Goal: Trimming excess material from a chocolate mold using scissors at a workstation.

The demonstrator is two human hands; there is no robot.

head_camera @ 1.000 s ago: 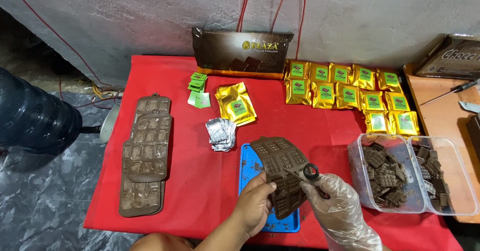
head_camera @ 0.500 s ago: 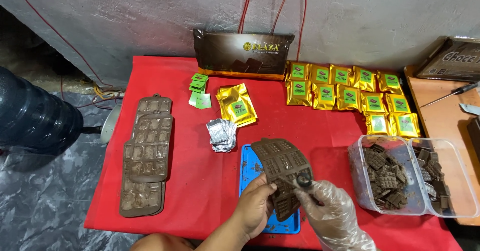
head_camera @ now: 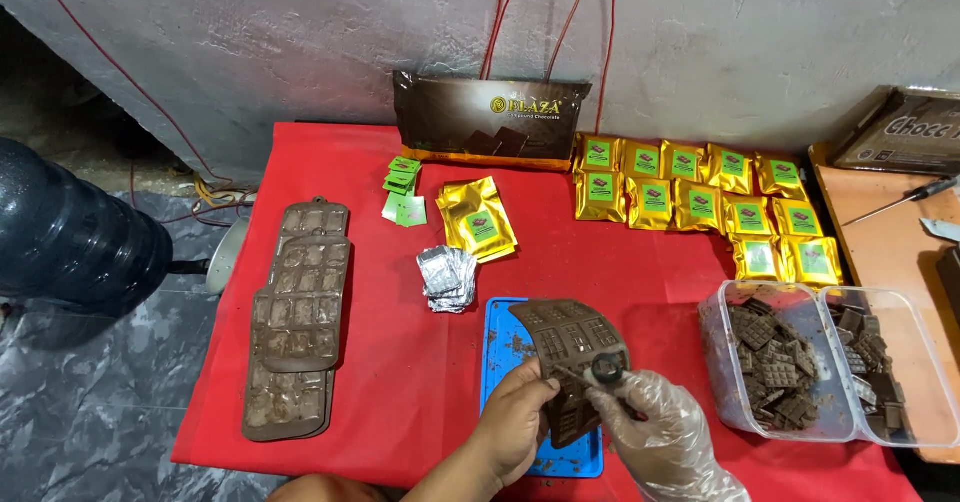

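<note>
A low bench (head_camera: 370,362) covered in a bright red cloth stands against a grey wall. Along its left side lie brown silicone chocolate moulds (head_camera: 295,312), overlapping end to end in a line. Near the back edge, a long dark brown chocolate packet (head_camera: 490,122) leans at the wall. To its right, small gold foil pouches with green labels (head_camera: 700,197) sit in rows. A separate pile of gold pouches (head_camera: 478,219) lies near the middle, with loose green labels (head_camera: 403,190) just left of it and a stack of silver foil squares (head_camera: 447,277) in front. A blue plastic tray (head_camera: 502,347) lies at the front edge. At the right, clear plastic tubs of brown chocolate pieces (head_camera: 800,367) stand side by side.
</note>
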